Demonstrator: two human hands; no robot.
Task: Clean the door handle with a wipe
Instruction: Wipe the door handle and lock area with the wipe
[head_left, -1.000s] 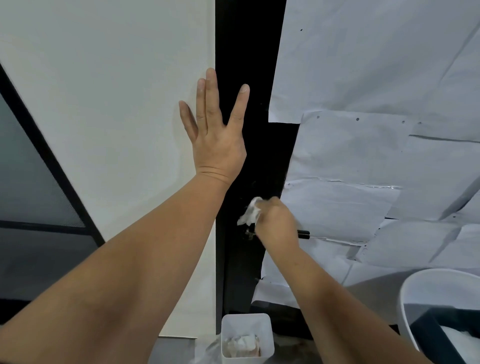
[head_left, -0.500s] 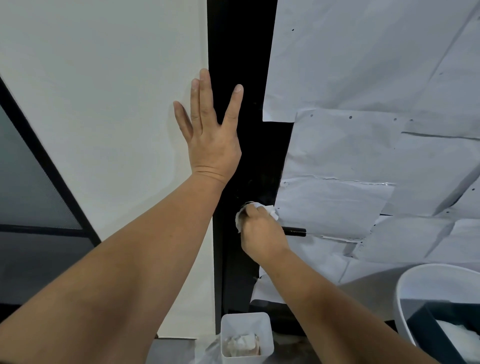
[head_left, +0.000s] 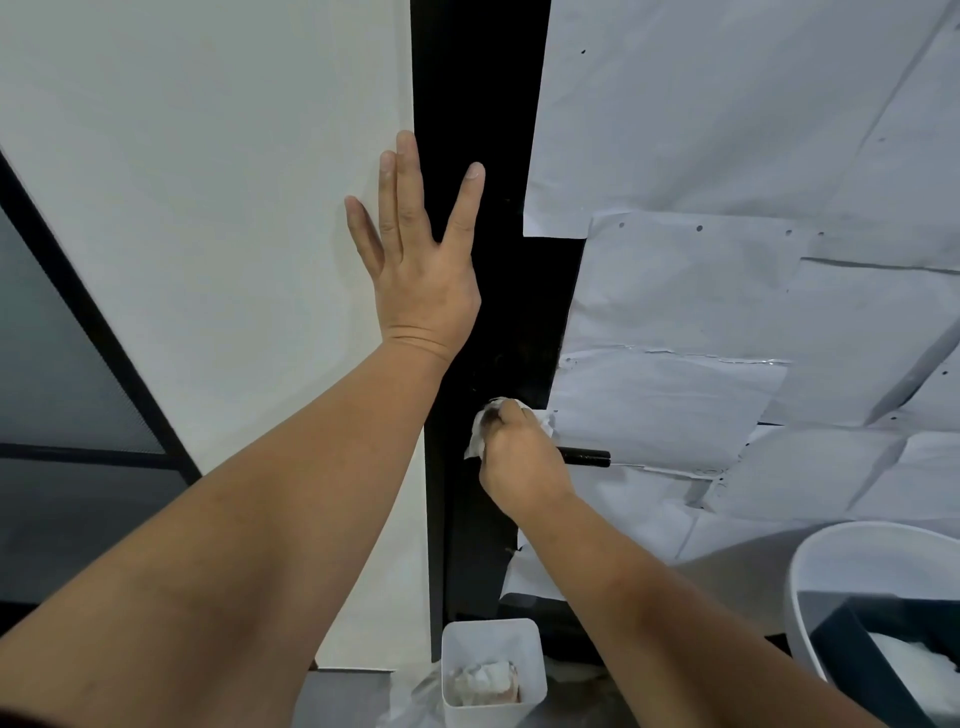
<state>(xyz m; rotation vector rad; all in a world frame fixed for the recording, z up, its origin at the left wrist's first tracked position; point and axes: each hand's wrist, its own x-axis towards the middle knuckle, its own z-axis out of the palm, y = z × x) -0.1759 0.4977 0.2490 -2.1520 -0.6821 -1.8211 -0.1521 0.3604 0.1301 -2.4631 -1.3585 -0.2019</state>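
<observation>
A black lever door handle (head_left: 587, 457) sticks out to the right from the black door frame (head_left: 483, 104); only its outer end shows past my fist. My right hand (head_left: 522, 465) is closed around a crumpled white wipe (head_left: 480, 434), pressed on the handle's inner end near the frame. The wipe shows a dark smudge. My left hand (head_left: 418, 260) lies flat with fingers spread, palm against the white wall (head_left: 208, 208) and the frame's edge, above the handle.
White paper sheets (head_left: 727, 260) cover the door to the right. On the floor below stand a small white bin (head_left: 491, 670) holding used wipes and a larger white bucket (head_left: 872, 587) at the right. A dark glass panel (head_left: 62, 364) is at the left.
My right hand has slid with the wipe from the middle of the handle leftward toward the frame, so more of the handle's outer end shows. My left hand has stayed flat on the wall.
</observation>
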